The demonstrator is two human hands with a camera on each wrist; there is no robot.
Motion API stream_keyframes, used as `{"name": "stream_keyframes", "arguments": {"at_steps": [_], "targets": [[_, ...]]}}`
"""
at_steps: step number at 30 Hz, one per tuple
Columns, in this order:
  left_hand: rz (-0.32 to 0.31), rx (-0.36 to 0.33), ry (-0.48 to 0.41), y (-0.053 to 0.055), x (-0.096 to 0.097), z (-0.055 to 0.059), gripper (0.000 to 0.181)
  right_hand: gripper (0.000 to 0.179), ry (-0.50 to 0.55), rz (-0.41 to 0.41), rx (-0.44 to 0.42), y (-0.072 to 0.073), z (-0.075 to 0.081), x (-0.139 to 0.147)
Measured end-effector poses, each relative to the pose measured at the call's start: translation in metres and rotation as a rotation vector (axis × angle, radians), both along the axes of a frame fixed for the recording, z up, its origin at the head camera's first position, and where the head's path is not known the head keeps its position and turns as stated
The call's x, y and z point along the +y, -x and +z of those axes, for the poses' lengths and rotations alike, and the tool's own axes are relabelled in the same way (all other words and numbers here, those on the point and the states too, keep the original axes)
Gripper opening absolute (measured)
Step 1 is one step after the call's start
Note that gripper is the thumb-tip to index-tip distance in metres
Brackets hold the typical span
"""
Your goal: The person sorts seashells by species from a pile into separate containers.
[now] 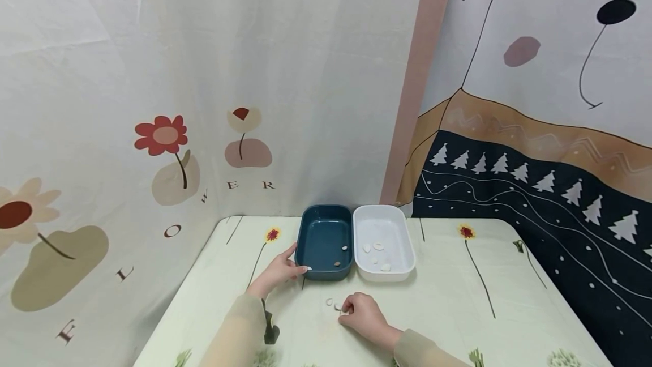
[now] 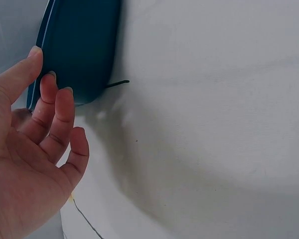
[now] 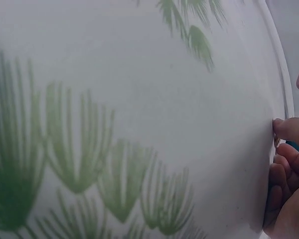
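My left hand [image 1: 279, 273] grips the near left corner of a dark blue rectangular dish [image 1: 324, 274], thumb and fingers spread along its edge. In the left wrist view, the thumb lies at the rim of the blue dish [image 2: 84, 55] with the other fingers bent beside its wall. Low over the table, my right hand [image 1: 364, 316] pinches a small brownish shell [image 3: 276, 141], mostly hidden by thumb and forefinger in the right wrist view. Just left of those fingertips lies a small whitish shell [image 1: 329, 302]. One white shell [image 1: 344, 248] and a brown shell [image 1: 337, 264] sit inside the blue dish.
A white dish [image 1: 411, 259] stands directly right of the blue one, with several white shells [image 1: 378, 246] on its bottom. Both are near the back of the table, which has a flower-print cloth [image 1: 433, 299]. Printed curtains [image 1: 326, 72] hang behind.
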State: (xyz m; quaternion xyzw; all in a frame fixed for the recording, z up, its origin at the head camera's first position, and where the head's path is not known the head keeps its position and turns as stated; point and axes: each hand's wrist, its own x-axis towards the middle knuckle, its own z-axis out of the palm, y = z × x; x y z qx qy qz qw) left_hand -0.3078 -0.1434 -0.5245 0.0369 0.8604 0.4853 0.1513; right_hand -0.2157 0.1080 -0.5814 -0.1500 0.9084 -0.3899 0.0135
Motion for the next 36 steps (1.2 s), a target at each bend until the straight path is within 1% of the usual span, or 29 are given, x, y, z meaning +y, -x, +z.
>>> {"name": "stream_keyframes", "arguments": {"at_steps": [8, 12, 16, 20, 23, 28, 30, 31, 33, 36], "targets": [[0.006, 0.000, 0.009, 0.000, 0.000, 0.000, 0.092, 0.007, -0.007, 0.014, -0.004, 0.001, 0.004, 0.001], [0.007, 0.002, 0.006, -0.002, 0.001, 0.001, 0.091, 0.009, -0.013, 0.025, 0.033, 0.001, 0.005, 0.003], [0.008, 0.005, 0.005, -0.002, 0.000, 0.001, 0.090, 0.009, -0.007, 0.033, 0.036, 0.003, 0.007, 0.006], [0.012, 0.004, 0.006, -0.001, 0.000, 0.001, 0.089, 0.010, 0.002, 0.045, 0.044, 0.005, 0.012, 0.011], [0.012, 0.004, 0.010, -0.001, 0.001, 0.000, 0.088, 0.009, 0.005, 0.052, 0.045, 0.008, 0.020, 0.016], [0.010, 0.004, 0.020, -0.001, 0.001, 0.001, 0.089, 0.008, -0.021, 0.069, 0.085, 0.016, 0.035, 0.023], [0.007, 0.009, 0.025, -0.002, 0.001, 0.001, 0.089, 0.007, -0.028, 0.074, 0.109, 0.020, 0.043, 0.025], [0.006, 0.007, 0.025, -0.002, 0.001, 0.001, 0.089, 0.007, -0.027, 0.074, 0.108, 0.021, 0.048, 0.026], [0.005, 0.005, 0.022, -0.003, 0.001, 0.002, 0.089, 0.004, -0.010, 0.083, 0.117, 0.024, 0.058, 0.027], [0.003, 0.001, 0.014, -0.003, 0.000, 0.002, 0.089, 0.005, 0.019, 0.091, 0.115, 0.027, 0.072, 0.028]]}}
